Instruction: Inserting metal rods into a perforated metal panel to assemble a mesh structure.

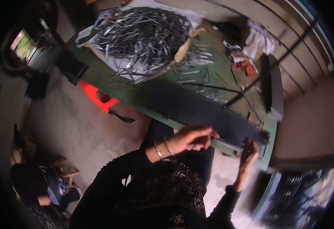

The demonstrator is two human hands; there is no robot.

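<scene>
A long, dark, flat panel (197,108) lies along the near side of the green table (121,93), with rows of small teeth or slots toward its right end. My left hand (191,139), a bracelet and band at its wrist, hovers at the table's front edge with fingers curled and thumb tucked in. Anything in those fingers is too blurred to make out. At the panel's right end my right hand (249,154) has its fingers bent together, and what they pinch, if anything, is hidden. A pale, narrow edge or strip (226,146) shows between both hands.
A big heap of thin dark metallic strips (144,36) fills the table's far left on pale sheeting, with loose strips (195,72) beside it. Cloths (256,42) lie at the back right. A red stool (94,97) stands left; another person (41,187) sits lower left.
</scene>
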